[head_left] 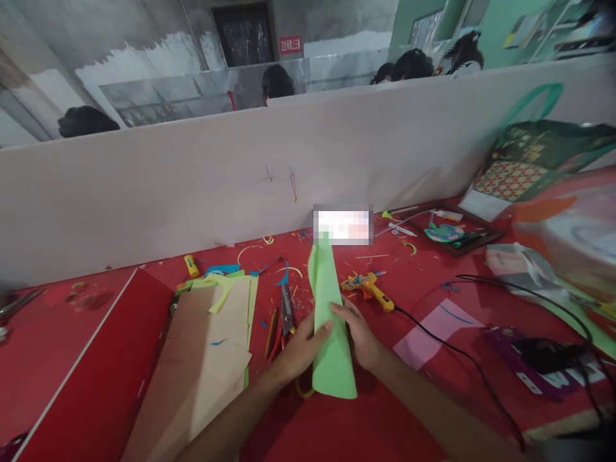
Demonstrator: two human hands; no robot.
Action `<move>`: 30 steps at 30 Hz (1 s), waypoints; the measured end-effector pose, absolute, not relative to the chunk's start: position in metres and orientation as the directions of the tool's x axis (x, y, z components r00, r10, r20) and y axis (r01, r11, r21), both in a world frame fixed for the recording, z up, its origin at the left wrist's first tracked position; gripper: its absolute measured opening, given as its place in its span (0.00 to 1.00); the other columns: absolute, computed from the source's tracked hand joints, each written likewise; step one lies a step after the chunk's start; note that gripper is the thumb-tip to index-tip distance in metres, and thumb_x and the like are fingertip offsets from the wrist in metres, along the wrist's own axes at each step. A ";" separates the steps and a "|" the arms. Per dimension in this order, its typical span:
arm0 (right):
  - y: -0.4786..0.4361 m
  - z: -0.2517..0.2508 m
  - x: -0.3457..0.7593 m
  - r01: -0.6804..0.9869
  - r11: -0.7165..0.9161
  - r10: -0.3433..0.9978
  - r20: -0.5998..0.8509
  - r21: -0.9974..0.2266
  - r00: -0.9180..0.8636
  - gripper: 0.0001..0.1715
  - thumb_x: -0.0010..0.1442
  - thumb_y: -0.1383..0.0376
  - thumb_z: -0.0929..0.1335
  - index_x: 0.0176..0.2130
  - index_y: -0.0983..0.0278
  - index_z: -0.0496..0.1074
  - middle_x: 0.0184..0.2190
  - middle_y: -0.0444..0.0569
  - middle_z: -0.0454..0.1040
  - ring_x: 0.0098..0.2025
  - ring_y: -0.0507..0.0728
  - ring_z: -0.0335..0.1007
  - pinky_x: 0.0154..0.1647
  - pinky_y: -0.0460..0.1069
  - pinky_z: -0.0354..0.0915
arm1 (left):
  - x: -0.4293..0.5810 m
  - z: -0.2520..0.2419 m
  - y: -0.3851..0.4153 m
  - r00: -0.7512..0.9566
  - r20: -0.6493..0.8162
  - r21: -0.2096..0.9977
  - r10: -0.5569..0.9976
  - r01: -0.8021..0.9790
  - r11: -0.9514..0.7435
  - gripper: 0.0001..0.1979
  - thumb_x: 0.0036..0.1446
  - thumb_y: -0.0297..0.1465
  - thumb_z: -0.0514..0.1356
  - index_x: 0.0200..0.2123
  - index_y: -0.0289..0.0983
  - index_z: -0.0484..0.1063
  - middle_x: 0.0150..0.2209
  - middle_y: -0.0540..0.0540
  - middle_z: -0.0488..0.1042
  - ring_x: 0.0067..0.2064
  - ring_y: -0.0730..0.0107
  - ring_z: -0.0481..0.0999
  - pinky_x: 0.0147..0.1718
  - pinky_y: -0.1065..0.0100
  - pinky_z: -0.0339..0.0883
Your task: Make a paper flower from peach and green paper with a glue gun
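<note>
A light green sheet (pixel 332 359), of paper or thin foam, is curled lengthwise into a tall roll above the red table. My left hand (pixel 304 346) grips its left side, thumb on the front face. From the right, my right hand (pixel 359 333) closes on the other edge with its thumb on the front too; the remaining fingers of both hands are partly hidden behind the sheet. Just left of the roll lie scissors (pixel 287 308) and a brown pencil-like stick (pixel 271 333). A yellow hot glue gun (pixel 373 289) rests right of it, its black cord trailing toward me.
Brown and coloured sheets (pixel 206 340) are stacked at left beside a red upright board (pixel 96 372). Pink paper (pixel 437 333), a purple item (pixel 524 359), a tray (pixel 491 234) and bags (pixel 568 224) occupy the right. Paper scraps litter the table before a white partition (pixel 192 186); people's heads show beyond.
</note>
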State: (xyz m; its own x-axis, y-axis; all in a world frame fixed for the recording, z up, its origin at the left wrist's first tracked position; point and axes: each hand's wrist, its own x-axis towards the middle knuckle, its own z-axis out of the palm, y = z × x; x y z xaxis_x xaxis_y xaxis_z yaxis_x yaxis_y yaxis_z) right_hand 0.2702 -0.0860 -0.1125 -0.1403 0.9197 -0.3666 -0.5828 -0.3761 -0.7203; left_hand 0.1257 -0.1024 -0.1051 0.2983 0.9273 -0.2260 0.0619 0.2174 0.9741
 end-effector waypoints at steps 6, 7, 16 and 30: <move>-0.083 -0.114 0.276 -0.603 -0.325 0.935 -0.343 -0.729 -0.090 0.28 0.43 0.53 0.82 0.42 0.59 0.78 0.30 0.41 0.81 0.30 0.55 0.74 0.32 0.48 0.70 | 0.101 -0.090 -0.082 0.164 0.185 0.863 0.969 0.444 -0.240 0.28 0.70 0.52 0.48 0.29 0.38 0.71 0.29 0.47 0.70 0.33 0.64 0.69 0.37 0.64 0.62; -0.083 -0.115 0.277 -0.602 -0.328 0.934 -0.343 -0.728 -0.095 0.28 0.43 0.53 0.82 0.43 0.59 0.78 0.31 0.41 0.81 0.30 0.54 0.73 0.32 0.48 0.70 | 0.097 -0.085 -0.075 0.099 0.195 0.875 0.976 0.432 -0.218 0.28 0.71 0.52 0.46 0.31 0.38 0.71 0.28 0.48 0.69 0.33 0.65 0.68 0.36 0.65 0.62; -0.086 -0.111 0.276 -0.547 -0.402 0.908 -0.397 -0.734 -0.134 0.40 0.43 0.52 0.81 0.54 0.57 0.76 0.39 0.44 0.83 0.37 0.59 0.79 0.37 0.51 0.74 | 0.103 -0.059 -0.028 0.078 0.213 0.869 0.974 0.440 -0.225 0.14 0.67 0.43 0.56 0.35 0.39 0.69 0.33 0.49 0.72 0.35 0.67 0.70 0.36 0.67 0.62; -0.086 -0.116 0.277 -0.151 -0.029 0.994 -0.012 -0.988 -0.111 0.45 0.63 0.58 0.69 0.73 0.52 0.53 0.75 0.46 0.55 0.75 0.61 0.51 0.75 0.57 0.51 | 0.113 -0.057 -0.039 0.236 0.356 0.563 0.904 0.718 -0.410 0.09 0.69 0.29 0.52 0.33 0.40 0.63 0.32 0.49 0.67 0.31 0.68 0.64 0.32 0.66 0.54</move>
